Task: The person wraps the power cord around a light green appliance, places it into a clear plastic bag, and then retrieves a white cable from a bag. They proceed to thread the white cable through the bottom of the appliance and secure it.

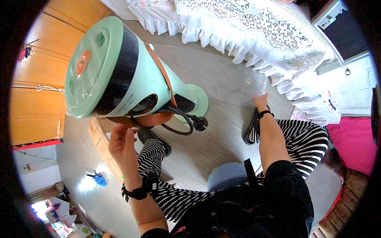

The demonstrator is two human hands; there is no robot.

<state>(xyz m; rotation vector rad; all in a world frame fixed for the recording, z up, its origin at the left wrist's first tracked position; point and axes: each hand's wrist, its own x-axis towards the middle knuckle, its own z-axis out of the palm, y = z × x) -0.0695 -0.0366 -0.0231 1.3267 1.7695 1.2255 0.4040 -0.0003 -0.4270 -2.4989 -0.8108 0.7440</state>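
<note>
A tall mint-green appliance of a kind I cannot make out stands on a round base. It has a black band, a brown strap and a round lid partly covered by wrinkled clear film. A black power cord with a plug hangs at its side. Beside the lower edge of its wide top, my left hand has its fingers curled together; whatever they grip is hidden. Stretched out at the right, my right hand is closed on a clear plastic bag.
A lace-covered table or bed with a ruffled white cloth borders the far side. Wooden cabinets line the left. Near my left foot lies a cardboard box; a blue brush-like item is on the floor. A grey-blue round stool stands close to me.
</note>
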